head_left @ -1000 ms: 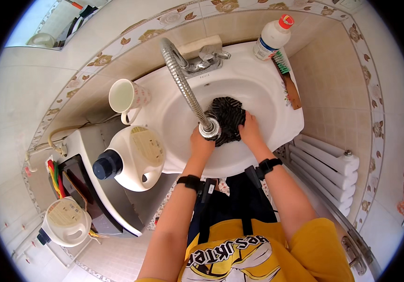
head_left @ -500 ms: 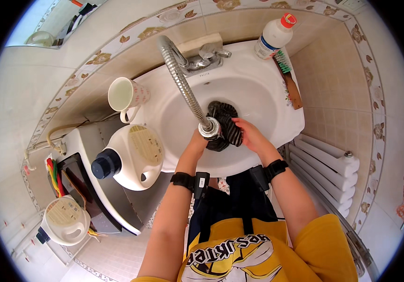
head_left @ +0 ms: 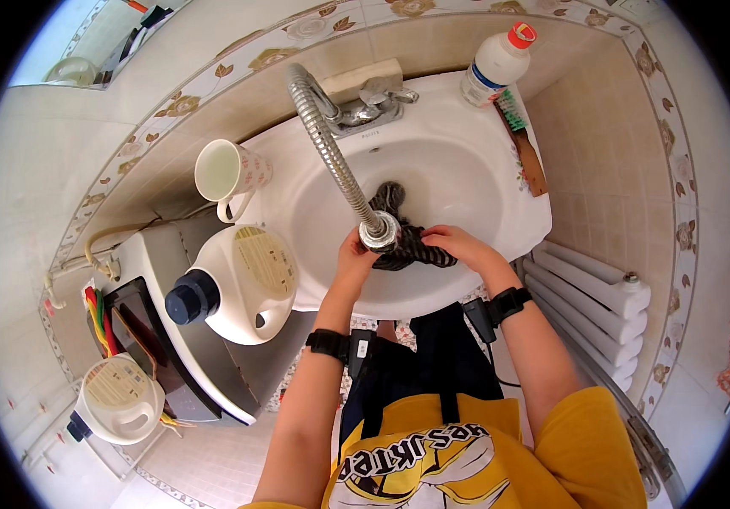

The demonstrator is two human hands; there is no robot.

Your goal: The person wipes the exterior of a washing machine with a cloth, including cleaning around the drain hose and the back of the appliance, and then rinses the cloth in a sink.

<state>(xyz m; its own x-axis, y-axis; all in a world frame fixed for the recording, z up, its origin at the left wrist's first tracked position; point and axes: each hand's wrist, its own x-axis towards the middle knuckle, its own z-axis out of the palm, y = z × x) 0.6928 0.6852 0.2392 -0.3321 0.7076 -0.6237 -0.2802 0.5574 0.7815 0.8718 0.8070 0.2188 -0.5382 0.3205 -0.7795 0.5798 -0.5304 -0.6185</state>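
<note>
A black cloth with thin pale stripes lies bunched in the white sink, and part of it trails up toward the drain side. My right hand pinches its right part between thumb and fingers. On the other side, my left hand grips the cloth's left edge; its fingertips are partly hidden by the faucet head. The flexible chrome faucet hose arches over the basin, its round head directly above the cloth and covering the middle of it.
A white mug and a large detergent jug with a dark blue cap stand left of the basin. On the right rim are a red-capped bottle and a wooden brush with green bristles. A white radiator stands at right.
The cloth has been shifted and spread lower right, toward me. My right hand has moved slightly right and down with it; my left hand has stayed nearly in place.
</note>
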